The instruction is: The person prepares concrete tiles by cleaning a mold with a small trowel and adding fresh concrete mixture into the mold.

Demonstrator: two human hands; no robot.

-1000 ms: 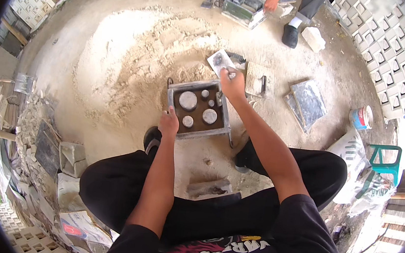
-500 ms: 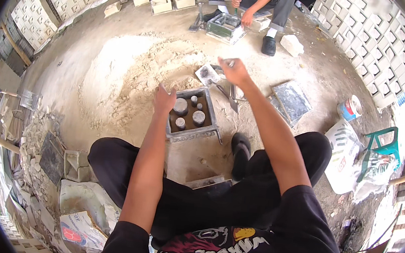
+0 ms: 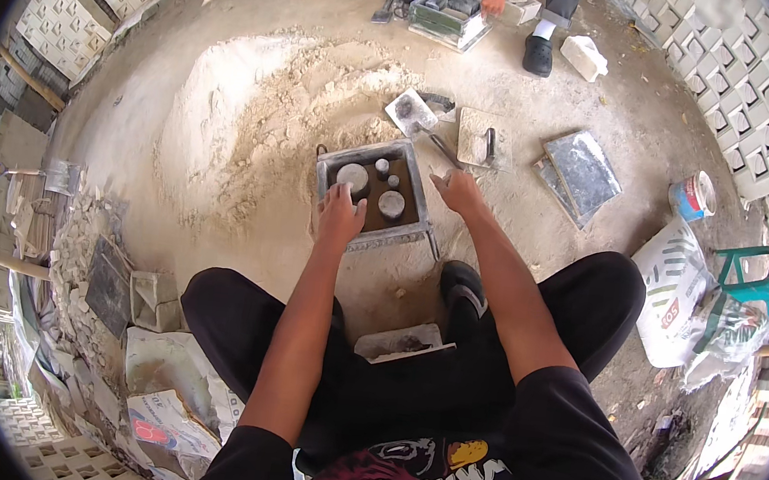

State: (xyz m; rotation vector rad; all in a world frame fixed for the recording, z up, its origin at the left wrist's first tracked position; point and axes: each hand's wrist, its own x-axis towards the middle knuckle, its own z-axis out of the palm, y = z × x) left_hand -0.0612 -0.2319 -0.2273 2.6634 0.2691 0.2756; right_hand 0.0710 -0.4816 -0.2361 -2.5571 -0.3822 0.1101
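Observation:
A square metal mould box (image 3: 366, 235) stands on the ground in front of me. Inside, brown material surrounds several round grey cylinders, among them a wide one (image 3: 353, 177) and one at the right (image 3: 391, 205). My left hand (image 3: 340, 217) reaches over the box's near left part with fingers apart, hiding the cylinder there. Just outside the right wall is my right hand (image 3: 460, 195), empty, its fingers pointing toward the box. Beyond it lies a flat square float with a black handle (image 3: 489, 145). A pointed trowel (image 3: 445, 149) rests beside the box's far right corner.
Loose sand (image 3: 256, 123) is heaped beyond and left of the box. Dark flat plates (image 3: 582, 178), a paint bucket (image 3: 692, 195) and white sacks (image 3: 662, 293) lie to the right. Across from me, another person's hand (image 3: 494, 0) is at a second mould (image 3: 450, 17).
My right hand has come back from near the float to beside the box. My left hand has moved from the left wall over the cylinders. The view has tilted down.

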